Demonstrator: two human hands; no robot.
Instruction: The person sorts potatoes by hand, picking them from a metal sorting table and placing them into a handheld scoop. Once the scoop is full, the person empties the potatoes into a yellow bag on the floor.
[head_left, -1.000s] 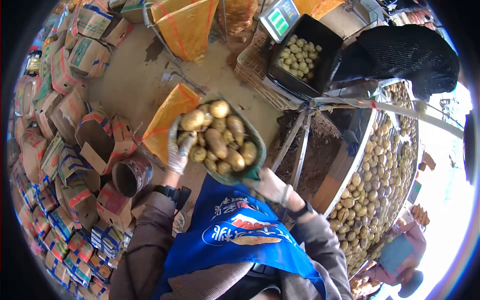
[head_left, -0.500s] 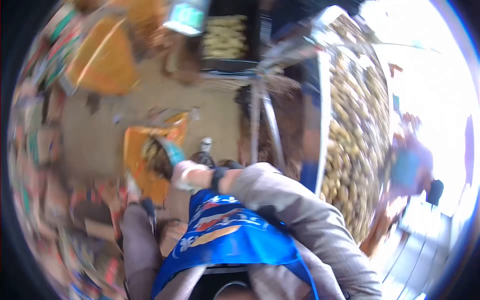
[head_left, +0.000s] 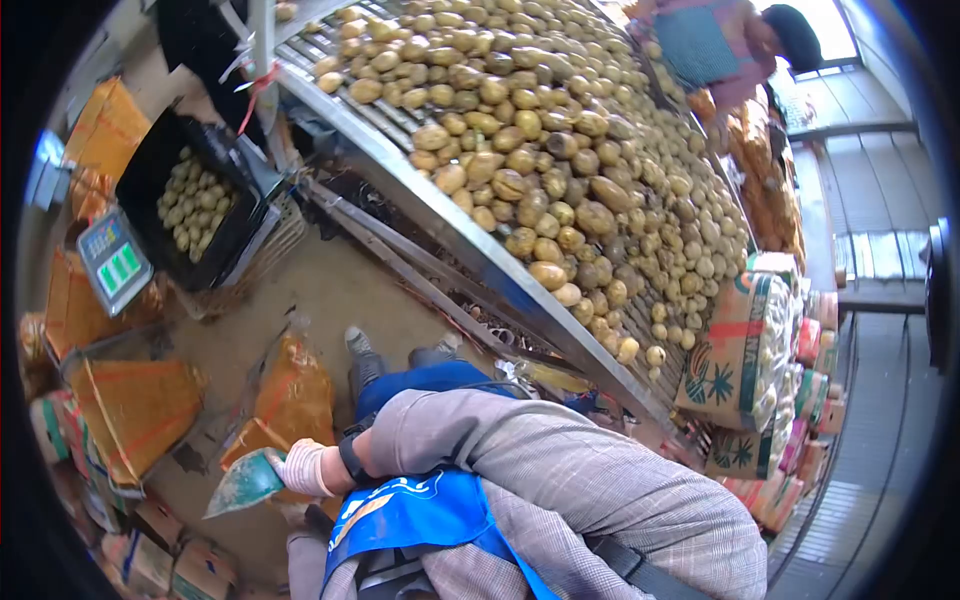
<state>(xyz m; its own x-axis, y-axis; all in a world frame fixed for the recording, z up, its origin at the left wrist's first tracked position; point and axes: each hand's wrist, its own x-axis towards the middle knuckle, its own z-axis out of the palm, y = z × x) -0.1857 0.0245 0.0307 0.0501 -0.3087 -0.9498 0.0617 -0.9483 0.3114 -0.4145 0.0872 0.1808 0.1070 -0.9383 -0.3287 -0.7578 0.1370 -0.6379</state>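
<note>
My right hand (head_left: pixel 305 467), in a whitish knit glove, reaches to the lower left and is closed on a green scoop (head_left: pixel 248 484). The scoop has a dirty outer face and a pointed tip. Its inside is turned out of sight. Close beyond it on the floor lies an orange woven bag (head_left: pixel 297 388), partly behind the hand. My left sleeve (head_left: pixel 303 560) shows at the bottom, but my left hand itself cannot be seen. A blue apron (head_left: pixel 420 515) covers my front.
A slatted metal-framed table (head_left: pixel 520 285) bears a heap of potatoes (head_left: pixel 590 190). A black crate (head_left: pixel 145 185) holds more potatoes, beside a scale display (head_left: pixel 115 260). Another orange bag (head_left: pixel 135 415) stands left. Printed cartons (head_left: pixel 735 350) are stacked right. A co-worker (head_left: pixel 700 45) is across the table.
My view has swung right, bringing the potato table to the middle. The scoop, earlier over the orange bag with brownish contents showing, now appears beside it. My left hand has left view.
</note>
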